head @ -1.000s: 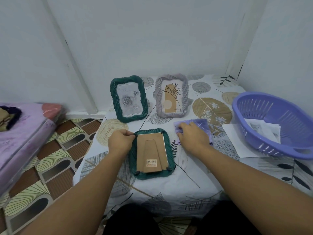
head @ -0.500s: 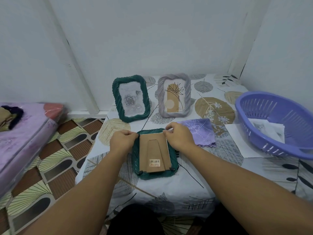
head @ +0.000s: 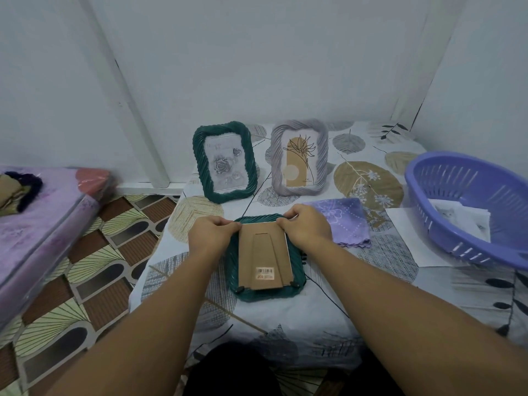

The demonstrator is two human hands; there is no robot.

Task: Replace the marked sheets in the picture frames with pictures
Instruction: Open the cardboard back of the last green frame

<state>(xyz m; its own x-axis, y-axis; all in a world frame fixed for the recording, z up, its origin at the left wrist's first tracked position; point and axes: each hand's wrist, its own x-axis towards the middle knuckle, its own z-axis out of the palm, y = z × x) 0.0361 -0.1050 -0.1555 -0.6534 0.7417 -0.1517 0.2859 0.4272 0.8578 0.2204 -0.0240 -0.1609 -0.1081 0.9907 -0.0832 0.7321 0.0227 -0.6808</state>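
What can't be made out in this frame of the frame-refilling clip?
- Front of the face-down green frame, head view: turned to the table, its contents hidden.
- Fingertips of the left hand and right hand: curled over the cardboard backing, so the top clips are hidden.
- Papers in the purple basket: partly behind its wall, too small to read.
- Basket's right side: cut off by the picture edge.
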